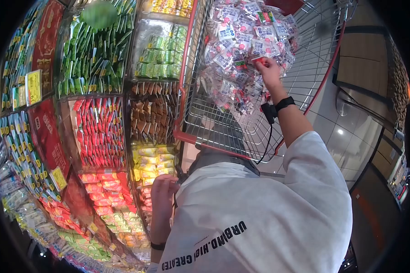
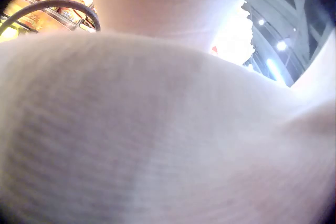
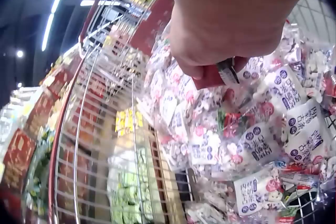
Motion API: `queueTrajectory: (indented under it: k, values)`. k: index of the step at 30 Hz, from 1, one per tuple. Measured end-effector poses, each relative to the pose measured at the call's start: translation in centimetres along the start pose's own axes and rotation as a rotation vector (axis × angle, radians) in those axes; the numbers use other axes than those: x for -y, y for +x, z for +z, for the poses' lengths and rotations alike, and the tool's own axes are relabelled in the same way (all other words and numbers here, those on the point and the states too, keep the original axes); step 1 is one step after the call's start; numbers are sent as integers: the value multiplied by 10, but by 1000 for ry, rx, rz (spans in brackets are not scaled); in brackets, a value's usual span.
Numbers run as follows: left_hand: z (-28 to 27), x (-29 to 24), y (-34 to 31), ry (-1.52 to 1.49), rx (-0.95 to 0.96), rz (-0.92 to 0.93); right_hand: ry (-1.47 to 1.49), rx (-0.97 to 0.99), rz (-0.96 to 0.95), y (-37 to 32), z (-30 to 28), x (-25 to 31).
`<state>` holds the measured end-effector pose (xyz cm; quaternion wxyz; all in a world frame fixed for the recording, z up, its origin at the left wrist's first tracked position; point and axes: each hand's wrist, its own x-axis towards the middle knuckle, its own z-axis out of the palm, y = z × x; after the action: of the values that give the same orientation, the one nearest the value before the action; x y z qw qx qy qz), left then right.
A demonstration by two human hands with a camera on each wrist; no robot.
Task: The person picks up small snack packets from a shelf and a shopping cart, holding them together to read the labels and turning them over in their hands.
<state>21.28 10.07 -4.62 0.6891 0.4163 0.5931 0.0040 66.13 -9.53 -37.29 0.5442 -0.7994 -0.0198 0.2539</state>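
My right hand (image 1: 269,72) reaches over the shopping cart (image 1: 182,135) and pinches a small red packet (image 3: 208,77) with a dark printed end. Under it lies a heap of clear snack bags (image 3: 257,142) with white labels and purple print. A few red and green packets (image 1: 239,64) sit among the bags. My left hand (image 1: 163,189) is held up beside my body, near the shelf, with its fingers loosely bent and nothing seen in them. In the left wrist view, pale cloth and skin hide most of that hand.
Shelf bins stand to the left, holding green packets (image 1: 93,59), red packets (image 1: 98,132), brown packets (image 1: 152,111) and yellow packets (image 1: 152,164). A yellow price tag (image 1: 33,87) hangs among them. Tiled floor (image 1: 346,136) shows to the cart's right.
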Motion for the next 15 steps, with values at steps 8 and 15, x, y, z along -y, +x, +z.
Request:
queueTrajectory:
  k: [8, 15]
  values:
    - [-1, 6, -4, 23, -54, -41, -843, -139, -282, -8, 81, -1]
    - [-9, 15, -13, -76, -54, -42, -723, 37, 63, 4, 87, -2]
